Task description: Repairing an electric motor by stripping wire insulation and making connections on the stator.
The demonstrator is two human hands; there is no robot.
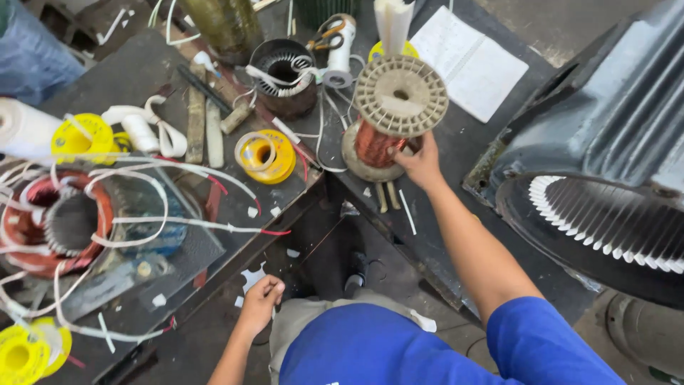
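1. One large grey motor housing [605,142] sits to the right of the right hand [420,162], its toothed stator bore cut off by the frame edge.
2. One wound stator [60,221] with copper coils and white sleeving lies far to the left of the left hand [260,299], partly hidden by wires.
3. One spool of copper wire [390,117] stands on the bench, the right hand clamped on its core.
4. Three yellow tape rolls [267,155] show; one is cropped at the lower corner.
5. The left hand, curled shut, rests at the bench edge; what it pinches is unclear.
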